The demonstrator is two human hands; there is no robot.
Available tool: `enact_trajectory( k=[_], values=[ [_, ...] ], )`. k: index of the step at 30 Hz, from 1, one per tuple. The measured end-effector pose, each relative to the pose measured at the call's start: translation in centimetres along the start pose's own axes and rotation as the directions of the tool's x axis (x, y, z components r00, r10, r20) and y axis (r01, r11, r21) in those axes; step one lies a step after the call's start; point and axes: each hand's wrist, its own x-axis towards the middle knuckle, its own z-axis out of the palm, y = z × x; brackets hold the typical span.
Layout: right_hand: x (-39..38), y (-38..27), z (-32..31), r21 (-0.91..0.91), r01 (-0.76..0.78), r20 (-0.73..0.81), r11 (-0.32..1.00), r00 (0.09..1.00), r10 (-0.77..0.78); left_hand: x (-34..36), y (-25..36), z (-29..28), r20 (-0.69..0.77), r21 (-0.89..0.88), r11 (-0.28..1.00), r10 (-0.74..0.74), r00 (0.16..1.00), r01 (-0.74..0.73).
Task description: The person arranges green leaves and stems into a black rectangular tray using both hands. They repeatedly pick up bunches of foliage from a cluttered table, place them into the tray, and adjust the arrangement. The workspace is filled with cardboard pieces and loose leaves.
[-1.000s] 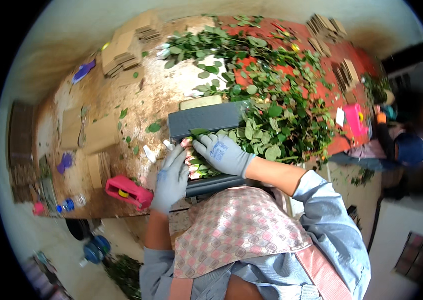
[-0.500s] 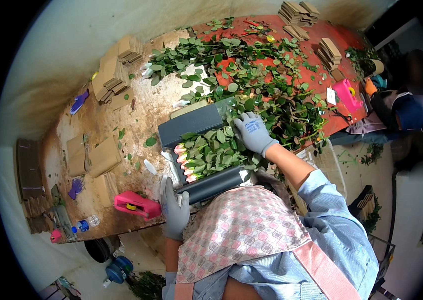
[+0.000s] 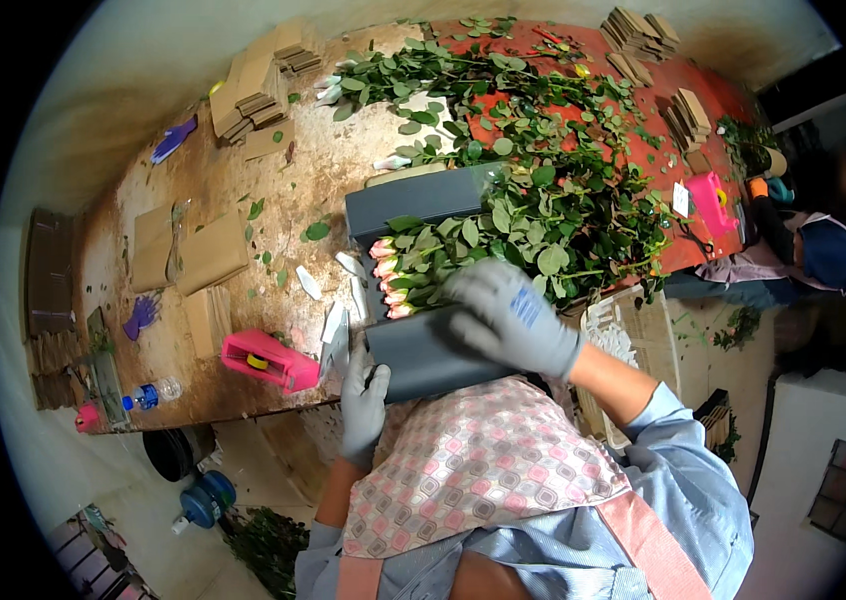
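Pink-and-cream roses (image 3: 392,283) with leafy stems lie in a dark grey tray (image 3: 413,205) with raised long sides, their heads at its left end. My right hand (image 3: 518,315), in a grey glove and slightly blurred, is over the near side of the tray and the lower stems. Its fingers reach left with the thumb apart. My left hand (image 3: 363,405), also gloved in grey, is upright beside the tray's near left corner, thumb apart from the fingers, with nothing seen in it. White slips (image 3: 309,283) lie just beyond it.
A pink tape dispenser (image 3: 268,362) stands left of my left hand, with a water bottle (image 3: 153,393) farther left. Cut rose stems (image 3: 563,190) cover the table's right half. Cardboard stacks (image 3: 253,90) line the far side. A co-worker (image 3: 823,250) is at the far right.
My right hand has moved from the leaves at the tray's far right down toward its near side. My left hand stays near the front left corner. The view has shifted slightly.
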Motion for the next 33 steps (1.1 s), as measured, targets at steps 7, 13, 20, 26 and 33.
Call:
enact_trajectory(
  k=[7,13,20,26,33],
  values=[
    [0.4,-4.4,-1.1,-0.351,0.254,0.314,0.901,0.939,-0.143,-1.1,7.0,-0.1,-0.091,-0.207,0.949,0.223,0.971,-0.238],
    [9.1,0.0,-1.2,-0.637,0.189,0.135,0.748,0.982,-0.133,4.9,9.4,0.2,0.029,0.247,0.778,0.59,0.807,-0.577],
    [13.8,7.3,3.8,-0.612,0.138,0.125,0.779,0.989,-0.077,13.6,7.2,2.1,0.501,0.79,0.274,0.229,0.834,-0.549],
    [12.5,4.1,4.4,-0.623,0.149,0.004,0.768,0.982,-0.187,14.8,5.3,2.9,0.487,0.841,0.229,0.069,0.871,-0.489],
    [10.1,5.6,10.1,-0.333,0.226,0.249,0.915,0.957,-0.146,14.8,4.3,2.7,0.486,0.867,0.146,-0.045,0.873,-0.476]
  ],
)
